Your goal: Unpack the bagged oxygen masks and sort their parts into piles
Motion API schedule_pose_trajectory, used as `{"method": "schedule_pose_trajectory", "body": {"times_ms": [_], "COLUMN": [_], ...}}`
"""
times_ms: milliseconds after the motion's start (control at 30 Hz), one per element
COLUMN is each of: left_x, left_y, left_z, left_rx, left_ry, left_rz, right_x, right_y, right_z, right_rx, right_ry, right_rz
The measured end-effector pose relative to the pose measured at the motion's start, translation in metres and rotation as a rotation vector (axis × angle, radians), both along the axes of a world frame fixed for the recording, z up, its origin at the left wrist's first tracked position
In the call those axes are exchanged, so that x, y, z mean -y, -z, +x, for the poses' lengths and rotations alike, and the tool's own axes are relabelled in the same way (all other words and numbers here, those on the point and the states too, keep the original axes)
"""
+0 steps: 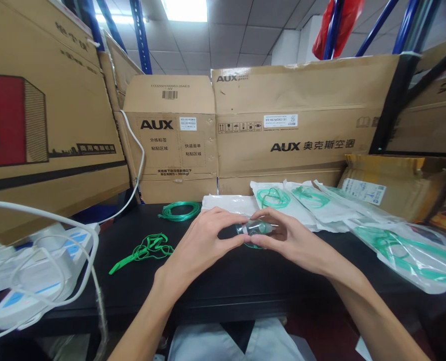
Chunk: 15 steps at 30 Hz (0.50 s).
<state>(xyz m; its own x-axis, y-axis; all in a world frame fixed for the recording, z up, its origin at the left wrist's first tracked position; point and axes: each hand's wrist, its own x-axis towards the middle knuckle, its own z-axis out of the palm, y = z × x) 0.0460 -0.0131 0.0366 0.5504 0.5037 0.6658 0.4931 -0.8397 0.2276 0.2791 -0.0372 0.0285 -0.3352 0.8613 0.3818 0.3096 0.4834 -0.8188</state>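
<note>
My left hand (211, 233) and my right hand (288, 235) meet above the black table, both closed on a small clear plastic nebulizer cup (255, 227). The left thumb and fingers pinch its left end. At its right end the right fingers wrap round, covering part of it. Some green shows behind and below the cup, too hidden to make out. Behind my left hand lies a coil of green tubing (180, 211). Left of my left wrist, a tangled green elastic strap (144, 251) rests on the table.
White-backed clear packets (273, 198) with green tubing lie behind and right of my hands, another packet (411, 255) at the right edge. Power strips (42, 281) with white cables take up the left. Cardboard boxes (305, 110) wall the back of the black table (215, 291).
</note>
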Motion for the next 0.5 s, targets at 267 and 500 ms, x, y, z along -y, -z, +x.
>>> {"method": "schedule_pose_trajectory", "body": {"times_ms": [267,500], "left_x": [0.0037,0.0012], "left_y": [-0.0014,-0.0017], "left_z": [0.0001,-0.0026], "left_rx": [-0.033,-0.004], "left_ry": [-0.031,-0.004], "left_rz": [0.020,0.046], "right_x": [0.0031,-0.0005], "right_y": [-0.0034,0.0014], "right_z": [0.0017,-0.0003], "right_rx": [0.075,0.189], "right_ry": [0.059,0.261], "right_rz": [0.045,0.195]}}
